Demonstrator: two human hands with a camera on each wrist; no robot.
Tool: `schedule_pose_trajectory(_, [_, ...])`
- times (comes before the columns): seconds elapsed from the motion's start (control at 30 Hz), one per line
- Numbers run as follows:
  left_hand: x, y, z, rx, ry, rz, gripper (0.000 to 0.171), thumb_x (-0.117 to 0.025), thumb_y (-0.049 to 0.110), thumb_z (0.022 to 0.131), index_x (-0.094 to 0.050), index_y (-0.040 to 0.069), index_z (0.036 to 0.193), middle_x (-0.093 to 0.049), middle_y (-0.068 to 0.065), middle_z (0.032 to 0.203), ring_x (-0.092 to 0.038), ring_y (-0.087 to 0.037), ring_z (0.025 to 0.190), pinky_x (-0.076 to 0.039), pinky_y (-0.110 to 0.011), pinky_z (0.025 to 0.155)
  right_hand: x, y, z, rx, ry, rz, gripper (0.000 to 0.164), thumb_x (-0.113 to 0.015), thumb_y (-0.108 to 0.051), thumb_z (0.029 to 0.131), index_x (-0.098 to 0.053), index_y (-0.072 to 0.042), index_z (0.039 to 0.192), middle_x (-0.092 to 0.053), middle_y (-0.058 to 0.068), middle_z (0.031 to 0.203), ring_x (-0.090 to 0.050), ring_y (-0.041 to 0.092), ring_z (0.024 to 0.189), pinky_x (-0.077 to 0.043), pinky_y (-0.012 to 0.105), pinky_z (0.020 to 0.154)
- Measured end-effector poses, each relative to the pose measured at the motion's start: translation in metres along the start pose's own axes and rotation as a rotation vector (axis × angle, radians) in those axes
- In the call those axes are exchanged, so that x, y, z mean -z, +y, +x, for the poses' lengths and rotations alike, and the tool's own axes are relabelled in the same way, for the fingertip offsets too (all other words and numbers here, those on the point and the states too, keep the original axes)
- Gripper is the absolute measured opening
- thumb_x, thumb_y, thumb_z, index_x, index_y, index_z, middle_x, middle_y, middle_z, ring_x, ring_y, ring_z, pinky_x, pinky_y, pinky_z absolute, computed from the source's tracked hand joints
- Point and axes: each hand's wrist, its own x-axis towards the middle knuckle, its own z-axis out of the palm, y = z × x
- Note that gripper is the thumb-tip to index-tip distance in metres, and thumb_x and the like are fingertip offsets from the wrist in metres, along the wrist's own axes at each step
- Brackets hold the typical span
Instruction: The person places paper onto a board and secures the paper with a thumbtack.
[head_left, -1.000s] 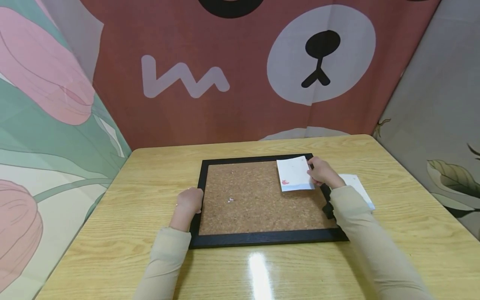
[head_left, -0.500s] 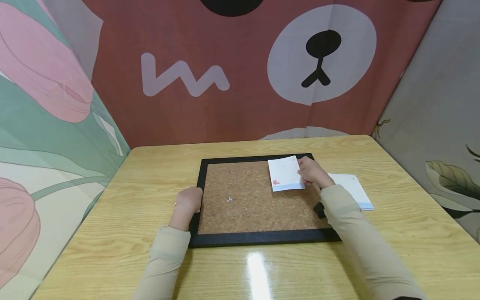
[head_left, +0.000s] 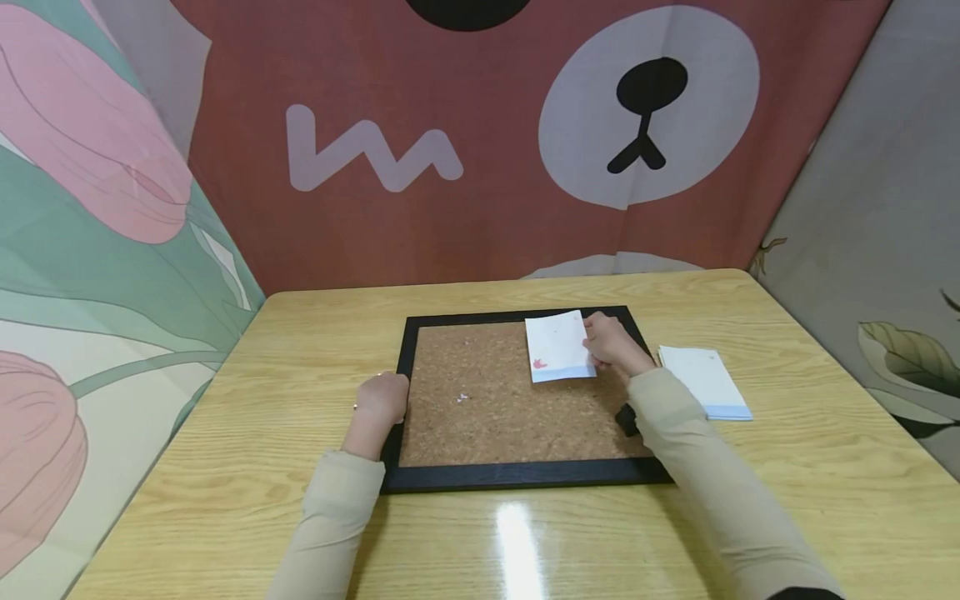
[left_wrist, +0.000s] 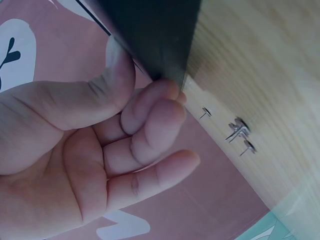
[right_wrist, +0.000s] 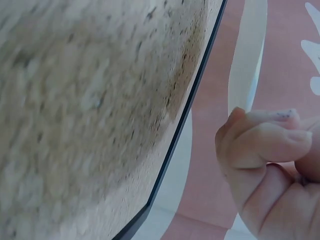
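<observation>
Holding the left side of the cork board [head_left: 510, 425], the left hand [head_left: 384, 398] pinches its black frame [head_left: 517, 475] between thumb and fingers, and this grip seems good for stopping the board from sliding. The right hand [head_left: 615, 343] pinches the paper sheet [head_left: 558, 346] at its right edge. The sheet is over the far right part of the cork board, with a shadow under its near edge, so this edge appears to be raised; whether another part touches the board, I cannot tell. For laying it well, I think the sheet should come down flat and turn a little, because its far edge overlaps the frame of the cork board in the head view. The pinch should be light, so that the paper does not crease. The metal pins [left_wrist: 240, 127] near the left side of the cork board also need care, as their points seem to stick up. The other sheets [head_left: 705, 379], on the counter [head_left: 600, 542] just beside the right side of the cork board, need no touching.
</observation>
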Motion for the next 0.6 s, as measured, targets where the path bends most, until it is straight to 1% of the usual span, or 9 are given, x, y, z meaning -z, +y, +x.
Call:
schedule_pose_trajectory(0.1, [0.0, 0.0, 0.0, -0.001, 0.004, 0.004, 0.005, -0.067, 0.0, 0.073, -0.063, -0.001, 0.076, -0.056, -0.012, 0.066, -0.049, -0.019, 0.057, -0.045, -0.031, 0.048, -0.003, -0.003, 0.002, -0.006, 0.017, -0.03, 0.04, -0.046, 0.005, 0.088, -0.034, 0.012, 0.125, -0.048, 0.006, 0.054, -0.042, 0.009, 0.036, -0.037, 0.023, 0.038])
schedule_pose_trajectory(0.2, [-0.001, 0.0, 0.0, -0.01, 0.025, 0.006, 0.006, -0.067, -0.001, 0.072, -0.063, 0.0, 0.076, -0.057, -0.012, 0.067, -0.049, -0.019, 0.058, -0.045, -0.032, 0.049, -0.005, -0.006, 0.002, -0.01, 0.029, -0.094, 0.037, -0.048, 0.001, 0.089, -0.038, 0.009, 0.124, -0.049, 0.004, 0.05, -0.042, 0.009, 0.036, -0.037, 0.022, 0.038])
schedule_pose_trajectory(0.27, [-0.001, 0.0, -0.001, -0.018, 0.044, 0.01, 0.006, -0.066, -0.001, 0.072, -0.063, 0.0, 0.076, -0.058, -0.012, 0.068, -0.05, -0.019, 0.059, -0.046, -0.032, 0.049, -0.005, -0.007, 0.002, -0.009, 0.015, -0.107, 0.037, -0.047, -0.001, 0.09, -0.037, 0.008, 0.125, -0.049, 0.004, 0.049, -0.042, 0.009, 0.037, -0.036, 0.021, 0.039])
schedule_pose_trajectory(0.37, [-0.001, 0.001, -0.002, -0.028, 0.069, 0.018, 0.004, -0.064, -0.001, 0.073, -0.063, -0.001, 0.076, -0.058, -0.013, 0.069, -0.053, -0.02, 0.06, -0.046, -0.033, 0.049, -0.005, -0.009, 0.002, -0.003, -0.014, -0.104, 0.038, -0.045, -0.003, 0.091, -0.035, 0.008, 0.126, -0.047, 0.004, 0.048, -0.041, 0.01, 0.038, -0.036, 0.022, 0.04])
schedule_pose_trajectory(0.43, [0.0, 0.001, -0.003, -0.026, 0.075, 0.023, 0.002, -0.062, -0.001, 0.075, -0.063, -0.001, 0.076, -0.058, -0.013, 0.069, -0.054, -0.021, 0.061, -0.047, -0.033, 0.049, -0.006, -0.01, 0.002, 0.001, -0.038, -0.077, 0.039, -0.043, -0.002, 0.092, -0.033, 0.008, 0.128, -0.047, 0.004, 0.049, -0.041, 0.01, 0.039, -0.036, 0.023, 0.041])
schedule_pose_trajectory(0.6, [0.0, 0.001, -0.005, -0.005, 0.062, 0.025, 0.005, -0.059, 0.0, 0.078, -0.064, -0.001, 0.077, -0.059, -0.014, 0.07, -0.056, -0.022, 0.063, -0.048, -0.035, 0.049, -0.01, -0.014, 0.003, 0.0, -0.055, -0.04, 0.038, -0.042, -0.001, 0.092, -0.032, 0.009, 0.128, -0.046, 0.004, 0.05, -0.041, 0.011, 0.04, -0.037, 0.023, 0.042])
